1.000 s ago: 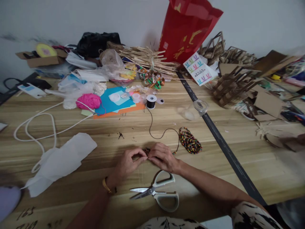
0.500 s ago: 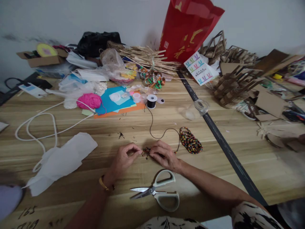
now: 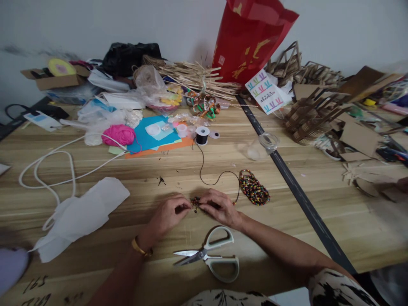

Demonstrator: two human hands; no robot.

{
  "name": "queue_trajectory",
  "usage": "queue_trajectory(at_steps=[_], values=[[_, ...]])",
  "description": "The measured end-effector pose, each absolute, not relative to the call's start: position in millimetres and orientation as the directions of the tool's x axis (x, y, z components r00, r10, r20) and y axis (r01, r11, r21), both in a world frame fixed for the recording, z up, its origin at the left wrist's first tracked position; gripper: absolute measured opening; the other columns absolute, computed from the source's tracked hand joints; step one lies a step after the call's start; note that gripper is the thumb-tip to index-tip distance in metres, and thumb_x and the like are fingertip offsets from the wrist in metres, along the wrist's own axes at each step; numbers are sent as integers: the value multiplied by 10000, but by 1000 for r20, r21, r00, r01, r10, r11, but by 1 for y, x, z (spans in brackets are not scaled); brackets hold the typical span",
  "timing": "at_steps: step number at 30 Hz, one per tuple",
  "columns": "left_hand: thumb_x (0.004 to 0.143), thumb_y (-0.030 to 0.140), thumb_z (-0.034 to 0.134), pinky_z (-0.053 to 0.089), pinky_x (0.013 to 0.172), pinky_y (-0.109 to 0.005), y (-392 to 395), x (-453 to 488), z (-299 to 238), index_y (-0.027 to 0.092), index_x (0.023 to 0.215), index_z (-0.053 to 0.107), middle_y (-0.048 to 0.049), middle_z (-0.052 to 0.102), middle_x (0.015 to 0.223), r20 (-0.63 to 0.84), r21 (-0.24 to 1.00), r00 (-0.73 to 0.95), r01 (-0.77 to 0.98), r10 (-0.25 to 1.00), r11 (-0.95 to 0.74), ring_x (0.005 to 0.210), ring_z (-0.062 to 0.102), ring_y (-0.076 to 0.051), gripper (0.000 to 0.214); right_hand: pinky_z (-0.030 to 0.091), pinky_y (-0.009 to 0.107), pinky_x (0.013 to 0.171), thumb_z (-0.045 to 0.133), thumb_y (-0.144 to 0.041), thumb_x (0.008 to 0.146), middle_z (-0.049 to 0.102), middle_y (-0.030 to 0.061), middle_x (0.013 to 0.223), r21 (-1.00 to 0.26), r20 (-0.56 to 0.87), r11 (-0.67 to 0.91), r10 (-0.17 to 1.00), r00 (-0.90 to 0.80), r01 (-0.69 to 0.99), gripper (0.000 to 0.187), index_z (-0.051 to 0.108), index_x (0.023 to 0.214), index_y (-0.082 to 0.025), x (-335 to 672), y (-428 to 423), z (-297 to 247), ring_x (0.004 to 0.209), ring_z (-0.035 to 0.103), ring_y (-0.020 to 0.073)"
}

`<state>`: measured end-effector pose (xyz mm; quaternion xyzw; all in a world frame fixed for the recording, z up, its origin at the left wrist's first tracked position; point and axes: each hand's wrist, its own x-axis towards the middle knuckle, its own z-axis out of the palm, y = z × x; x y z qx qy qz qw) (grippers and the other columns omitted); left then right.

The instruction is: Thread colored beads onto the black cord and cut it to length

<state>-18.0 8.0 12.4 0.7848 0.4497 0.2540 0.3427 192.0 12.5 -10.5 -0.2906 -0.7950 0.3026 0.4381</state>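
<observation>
Right now, one small bead cluster (image 3: pixel 195 202) lies on the wooden tabletop (image 3: pixel 140 174), between the person's two hands. The left hand (image 3: pixel 170 212) has its thumb and forefinger pinched together on the cluster's left edge; which bead or strand sits between those tips is too small to make out. The right hand (image 3: pixel 219 208) is clamped on the cluster's right end, its fingers bent and partly covering it. A single gold bracelet (image 3: pixel 140 247) circles the left wrist.

Just right of the right hand lies one coiled bead strand (image 3: pixel 254 188), multicoloured, its beads too many and too fine to count. One black cord (image 3: pixel 211 185) winds from a lone thread spool (image 3: pixel 202 136), standing upright, to behind the right hand. Near both hands, on the person's side, one pair of scissors (image 3: pixel 202 255) lies with its two blades spread to the left and its two pale handle loops to the right.

Farther left are one white cloth piece (image 3: pixel 84 216), a looped white cable (image 3: pixel 73 174) and one ball of pink yarn (image 3: pixel 118 135). Beside the yarn, one blue sheet (image 3: pixel 143 138) overlaps one orange sheet (image 3: pixel 153 150). One tall red bag (image 3: pixel 251 46) stands at the back.
</observation>
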Motion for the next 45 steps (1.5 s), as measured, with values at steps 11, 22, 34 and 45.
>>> queue_trajectory(at_steps=[11,22,34,45], values=[[836,143,566,463,720,-280,3,-17,9,173,800,675,-43,656,798,119,637,536,605,836,-479,778,604,-177,118,489,288,693,540,-237,904,638,72,792,-745,501,643,714,-489,176,116,613,869,-155,192,13,-7,762,582,161],[825,137,561,462,726,-287,1,-13,11,176,767,673,-46,669,777,120,684,482,593,868,-425,761,603,-178,132,473,283,667,550,-235,894,614,66,784,-775,484,607,748,-453,173,115,618,854,-152,192,14,-7,751,567,158],[713,231,652,519,656,-256,8,-16,9,126,772,696,-63,730,749,-121,971,384,238,915,29,687,657,-165,129,465,272,654,504,-234,912,622,66,763,-708,507,675,692,-515,210,130,595,858,-159,191,12,0,732,554,157],[699,218,663,528,650,-255,8,-14,12,126,754,696,-63,737,754,-140,971,397,232,907,48,683,661,-160,112,449,282,673,504,-236,910,619,63,753,-630,506,724,658,-558,282,117,572,840,-170,191,12,-3,723,546,165]])
